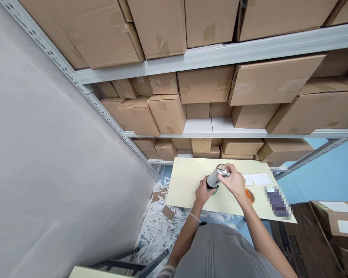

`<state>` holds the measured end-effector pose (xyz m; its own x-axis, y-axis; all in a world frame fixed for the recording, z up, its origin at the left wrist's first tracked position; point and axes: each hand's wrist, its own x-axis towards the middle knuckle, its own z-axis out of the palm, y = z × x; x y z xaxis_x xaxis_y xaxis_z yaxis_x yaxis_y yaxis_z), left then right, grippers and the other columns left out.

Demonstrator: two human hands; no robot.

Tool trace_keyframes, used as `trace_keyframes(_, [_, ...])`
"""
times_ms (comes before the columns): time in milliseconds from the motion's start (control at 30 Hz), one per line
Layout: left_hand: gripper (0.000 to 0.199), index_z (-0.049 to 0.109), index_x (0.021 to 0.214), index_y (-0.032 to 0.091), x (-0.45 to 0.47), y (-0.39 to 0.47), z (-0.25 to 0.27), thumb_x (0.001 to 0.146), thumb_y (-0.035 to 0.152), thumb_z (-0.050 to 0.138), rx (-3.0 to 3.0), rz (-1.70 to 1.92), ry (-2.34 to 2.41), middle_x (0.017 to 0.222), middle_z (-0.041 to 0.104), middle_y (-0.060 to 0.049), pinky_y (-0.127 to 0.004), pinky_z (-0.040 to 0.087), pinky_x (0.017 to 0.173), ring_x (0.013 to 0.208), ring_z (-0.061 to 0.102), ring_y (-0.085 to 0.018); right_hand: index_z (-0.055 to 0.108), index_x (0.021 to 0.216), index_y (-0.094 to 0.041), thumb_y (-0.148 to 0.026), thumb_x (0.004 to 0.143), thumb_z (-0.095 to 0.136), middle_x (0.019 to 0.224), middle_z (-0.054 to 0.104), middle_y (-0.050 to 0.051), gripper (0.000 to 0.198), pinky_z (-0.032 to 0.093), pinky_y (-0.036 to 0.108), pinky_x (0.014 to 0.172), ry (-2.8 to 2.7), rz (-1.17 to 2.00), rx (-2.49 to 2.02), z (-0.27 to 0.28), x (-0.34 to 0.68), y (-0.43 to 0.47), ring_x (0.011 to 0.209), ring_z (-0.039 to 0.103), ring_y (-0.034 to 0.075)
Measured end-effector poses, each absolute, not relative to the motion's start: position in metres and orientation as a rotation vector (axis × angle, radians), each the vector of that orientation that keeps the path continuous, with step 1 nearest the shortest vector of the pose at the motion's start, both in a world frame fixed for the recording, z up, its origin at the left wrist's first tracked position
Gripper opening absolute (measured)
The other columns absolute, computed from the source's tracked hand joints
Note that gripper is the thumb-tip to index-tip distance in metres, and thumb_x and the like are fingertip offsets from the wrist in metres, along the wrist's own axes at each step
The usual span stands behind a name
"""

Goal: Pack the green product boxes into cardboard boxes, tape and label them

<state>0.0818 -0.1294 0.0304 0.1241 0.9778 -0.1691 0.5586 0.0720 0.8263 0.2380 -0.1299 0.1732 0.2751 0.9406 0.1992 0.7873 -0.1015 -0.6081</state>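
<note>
Over the pale yellow table (185, 181) I hold a light grey cylinder (212, 179) at a tilt. It has a shiny silver round top (222, 170) and a dark band at the lower end; its exact kind is unclear. My left hand (202, 192) is closed around the lower end, where a bit of green (215, 190) shows beneath. The fingers of my right hand (234, 180) are closed on the silver top. Just right of my right wrist lies a roll of tape (250, 195) with orange on it, partly hidden by the forearm.
A white sheet of paper (258, 179) and a pixelated dark item (278, 202) lie on the table's right side. Shelves with cardboard boxes (166, 112) rise behind. White paper strips (158, 227) litter the floor at left, beside a grey wall (60, 154). Boxes (330, 224) stand at right.
</note>
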Motion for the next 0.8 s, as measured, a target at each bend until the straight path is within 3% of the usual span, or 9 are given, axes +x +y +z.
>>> trace_keyframes(133, [0.096, 0.038, 0.148, 0.022, 0.072, -0.124, 0.040, 0.064, 0.037, 0.083, 1.604, 0.630, 1.508, 0.146, 0.048, -0.016, -0.046, 0.043, 0.105, 0.130, 0.050, -0.036, 0.062, 0.110, -0.021, -0.054, 0.073, 0.063, 0.090, 0.068, 0.005, 0.049, 0.047, 0.033, 0.071, -1.271, 0.329, -1.699, 0.203, 0.264, -0.129, 0.077, 0.063, 0.023])
trace_keyframes(200, [0.090, 0.040, 0.147, 0.018, 0.065, -0.119, 0.053, 0.069, 0.040, 0.080, 1.553, 0.743, 1.533, 0.147, 0.045, -0.019, -0.047, 0.040, 0.108, 0.134, 0.047, -0.035, 0.063, 0.105, -0.019, -0.056, 0.073, 0.063, 0.095, 0.067, 0.006, 0.049, 0.050, 0.034, 0.074, -1.107, 0.379, -1.575, 0.213, 0.277, -0.127, 0.083, 0.061, 0.022])
trace_keyframes(333, [0.059, 0.050, 0.139, 0.019, 0.054, -0.112, 0.097, 0.093, 0.056, 0.049, 1.265, 1.057, 1.400, 0.142, 0.050, -0.018, -0.044, 0.047, 0.103, 0.120, 0.059, -0.028, 0.063, 0.098, -0.018, -0.058, 0.073, 0.064, 0.099, 0.062, 0.005, 0.047, 0.055, 0.031, 0.067, -0.785, 0.658, -1.374, 0.215, 0.287, -0.128, 0.089, 0.058, 0.020])
trace_keyframes(467, [0.071, 0.043, 0.146, 0.030, 0.054, -0.124, 0.146, 0.092, 0.073, 0.028, 0.968, 0.981, 0.895, 0.144, 0.050, -0.014, -0.045, 0.057, 0.089, 0.113, 0.063, -0.028, 0.063, 0.092, -0.020, -0.058, 0.071, 0.066, 0.097, 0.059, 0.002, 0.044, 0.057, 0.025, 0.060, -0.596, 0.842, -1.288, 0.205, 0.277, -0.137, 0.088, 0.057, 0.017])
trace_keyframes(533, [0.072, 0.037, 0.150, 0.034, 0.056, -0.135, 0.159, 0.089, 0.072, 0.044, 0.906, 0.962, 0.761, 0.148, 0.045, -0.011, -0.044, 0.058, 0.089, 0.117, 0.060, -0.030, 0.064, 0.090, -0.020, -0.058, 0.069, 0.070, 0.096, 0.059, 0.001, 0.044, 0.056, 0.023, 0.057, -0.560, 0.903, -1.285, 0.203, 0.270, -0.141, 0.087, 0.056, 0.016])
trace_keyframes(633, [0.082, 0.043, 0.145, 0.030, 0.059, -0.150, 0.165, 0.074, 0.051, 0.079, 0.938, 0.965, 0.742, 0.143, 0.047, -0.012, -0.040, 0.059, 0.087, 0.119, 0.057, -0.031, 0.066, 0.091, -0.021, -0.059, 0.066, 0.073, 0.098, 0.059, 0.002, 0.047, 0.057, 0.022, 0.056, -0.551, 0.969, -1.310, 0.202, 0.265, -0.145, 0.090, 0.057, 0.017])
trace_keyframes(700, [0.081, 0.052, 0.136, 0.025, 0.061, -0.156, 0.162, 0.065, 0.039, 0.088, 0.964, 0.999, 0.772, 0.133, 0.054, -0.012, -0.035, 0.060, 0.080, 0.115, 0.058, -0.031, 0.067, 0.092, -0.021, -0.060, 0.066, 0.074, 0.098, 0.059, 0.003, 0.047, 0.059, 0.024, 0.058, -0.558, 1.018, -1.324, 0.202, 0.266, -0.145, 0.091, 0.057, 0.018])
trace_keyframes(800, [0.069, 0.057, 0.125, 0.021, 0.067, -0.161, 0.157, 0.064, 0.036, 0.087, 0.897, 1.071, 0.793, 0.118, 0.062, -0.011, -0.031, 0.059, 0.070, 0.098, 0.065, -0.025, 0.067, 0.095, -0.023, -0.062, 0.070, 0.073, 0.100, 0.059, 0.004, 0.047, 0.061, 0.029, 0.064, -0.607, 1.114, -1.270, 0.200, 0.272, -0.146, 0.091, 0.057, 0.019])
